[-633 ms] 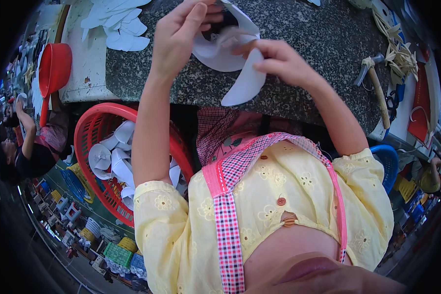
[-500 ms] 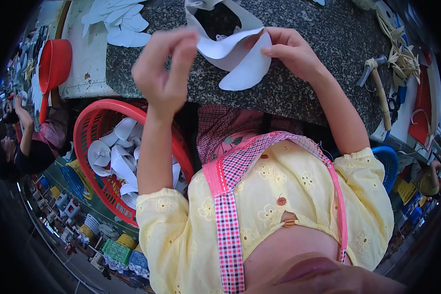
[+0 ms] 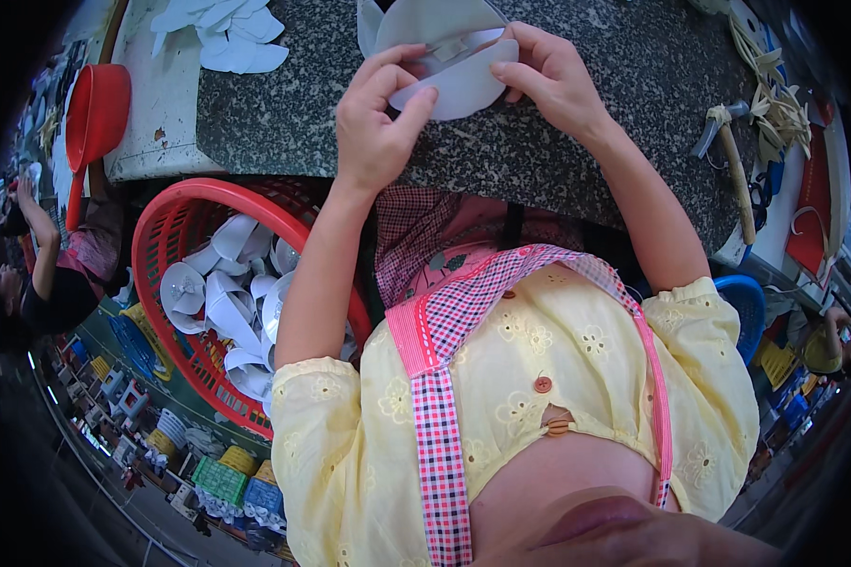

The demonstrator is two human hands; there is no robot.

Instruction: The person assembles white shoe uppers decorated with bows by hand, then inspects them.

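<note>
Over the dark speckled tabletop (image 3: 312, 123), both my hands hold a white, curved piece that looks like a shoe upper (image 3: 459, 90). My left hand (image 3: 378, 128) grips its left side, thumb in front and fingers behind the near edge. Thumb and fingers of my right hand (image 3: 553, 80) pinch the right end of the same edge. Between the hands the piece gapes, showing a pale inside, while its far part rises toward the top of the view. Similar white curled pieces (image 3: 227, 307) fill a red plastic basket (image 3: 142, 241) at my left.
Flat white cut-outs (image 3: 241, 42) lie in a pile at the far left. A red dipper (image 3: 99, 109) hangs over the left table edge. At the right are a hammer (image 3: 736, 180), pale cords (image 3: 775, 128) and a blue basket (image 3: 742, 312). Other people (image 3: 47, 274) sit nearby.
My left hand has come down and right from the air onto the piece. The piece has shifted away from me, its near flap now lying level between both hands.
</note>
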